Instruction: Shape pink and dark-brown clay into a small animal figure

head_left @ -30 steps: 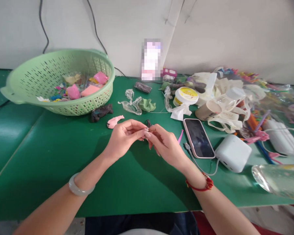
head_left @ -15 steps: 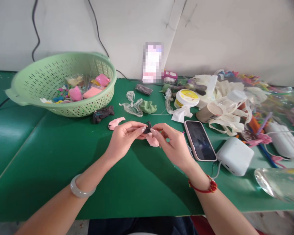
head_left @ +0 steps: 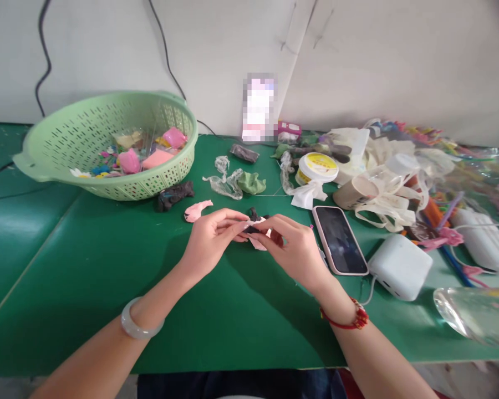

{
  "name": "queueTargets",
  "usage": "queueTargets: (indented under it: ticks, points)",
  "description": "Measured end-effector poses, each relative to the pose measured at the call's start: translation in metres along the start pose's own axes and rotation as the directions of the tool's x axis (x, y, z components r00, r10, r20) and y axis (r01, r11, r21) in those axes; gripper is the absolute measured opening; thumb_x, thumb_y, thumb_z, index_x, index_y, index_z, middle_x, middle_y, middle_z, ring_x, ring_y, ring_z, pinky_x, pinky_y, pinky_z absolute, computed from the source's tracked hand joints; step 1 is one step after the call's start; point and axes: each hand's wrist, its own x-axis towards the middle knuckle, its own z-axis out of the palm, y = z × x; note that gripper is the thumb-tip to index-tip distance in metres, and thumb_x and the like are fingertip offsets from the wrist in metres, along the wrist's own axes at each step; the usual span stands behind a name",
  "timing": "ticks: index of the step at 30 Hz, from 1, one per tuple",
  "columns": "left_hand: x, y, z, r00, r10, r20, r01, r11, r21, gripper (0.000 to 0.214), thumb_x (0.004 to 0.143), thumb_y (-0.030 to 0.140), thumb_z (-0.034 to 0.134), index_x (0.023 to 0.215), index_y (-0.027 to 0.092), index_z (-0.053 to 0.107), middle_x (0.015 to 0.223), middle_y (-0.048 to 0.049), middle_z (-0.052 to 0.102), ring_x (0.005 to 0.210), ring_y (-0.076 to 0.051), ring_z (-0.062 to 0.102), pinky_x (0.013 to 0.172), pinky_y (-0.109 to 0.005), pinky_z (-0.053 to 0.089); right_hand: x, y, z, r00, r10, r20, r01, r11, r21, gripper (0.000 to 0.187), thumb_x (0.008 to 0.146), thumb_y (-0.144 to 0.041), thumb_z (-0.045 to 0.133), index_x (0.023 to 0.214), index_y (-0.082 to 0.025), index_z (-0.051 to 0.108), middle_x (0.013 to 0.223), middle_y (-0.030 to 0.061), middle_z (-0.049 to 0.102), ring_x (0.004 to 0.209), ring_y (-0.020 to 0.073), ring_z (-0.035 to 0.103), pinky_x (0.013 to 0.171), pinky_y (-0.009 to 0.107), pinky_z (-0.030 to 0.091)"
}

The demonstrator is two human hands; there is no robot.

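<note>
In front of me, my left hand (head_left: 208, 238) and my right hand (head_left: 294, 244) meet at the fingertips. Both pinch a small piece of black modelling clay (head_left: 253, 213), part of it hidden behind the fingers. Just under the fingertips shows a pink clay piece (head_left: 258, 244); whether it is joined to the black clay I cannot tell. Another pink clay piece (head_left: 196, 211) with a dark spot lies beyond my left hand. Left of that sits a larger black lump (head_left: 175, 195).
A green basket (head_left: 108, 191) with colourful pieces stands at the left. A phone (head_left: 341, 240) and a white box-shaped device (head_left: 400, 267) lie right of my hands. Plastic wrap, a green lump (head_left: 251, 183) and a white tub (head_left: 316, 168) sit behind. Clutter and a clear bottle (head_left: 474, 316) fill the right.
My right fingers have shifted slightly left over the black clay, their pinch now covering more of it. The left hand stays nearly in place. The view has moved slightly.
</note>
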Motion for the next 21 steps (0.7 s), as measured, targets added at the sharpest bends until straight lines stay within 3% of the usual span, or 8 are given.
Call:
queueTargets:
  ticks: [6,13,17,21]
  points:
    - [0.001,-0.0031,0.0,1.0,-0.013,0.018,0.013,1.0,-0.024,0.031,0.078,0.045,0.081,0.09,0.017,0.076,0.087,-0.0062,0.079,0.082,-0.023,0.078,0.083,-0.034,0.066,0.0003,-0.0037,-0.0022,0.999,0.047,-0.025,-0.046,0.998,0.051,0.021,0.093,-0.041,0.068,0.084,-0.022,0.072,0.074,0.0043,0.068,0.055,0.0127,0.052,0.054,0.028,0.044]
    - [0.0053,-0.0064,-0.0038,0.999,-0.048,-0.01,0.046,0.99,-0.135,0.033,0.075,0.046,0.084,0.088,0.016,0.076,0.076,-0.0035,0.077,0.073,-0.018,0.076,0.072,-0.029,0.066,0.0047,-0.0029,-0.0067,0.958,0.27,0.101,-0.288,0.893,0.345,0.027,0.09,-0.047,0.069,0.086,-0.02,0.072,0.071,0.0029,0.069,0.057,0.0126,0.055,0.054,0.027,0.045]
    - [0.004,-0.0062,-0.0026,1.0,-0.025,-0.003,0.025,0.993,-0.114,0.028,0.078,0.041,0.083,0.088,0.016,0.077,0.076,-0.0031,0.077,0.071,-0.016,0.075,0.072,-0.026,0.065,0.0052,-0.0017,-0.0057,0.943,0.286,0.171,-0.333,0.823,0.46,0.031,0.089,-0.049,0.07,0.082,-0.018,0.07,0.067,0.002,0.066,0.058,0.0118,0.054,0.053,0.026,0.044]
    - [-0.0009,-0.0014,-0.0019,1.0,-0.003,0.02,0.005,0.995,-0.102,0.02,0.081,0.035,0.081,0.087,0.016,0.077,0.073,-0.0017,0.077,0.068,-0.013,0.074,0.073,-0.023,0.064,0.0042,-0.0037,-0.0023,0.943,0.294,0.153,-0.332,0.835,0.439,0.03,0.085,-0.047,0.075,0.082,-0.017,0.069,0.066,0.0014,0.066,0.058,0.0111,0.054,0.054,0.026,0.043]
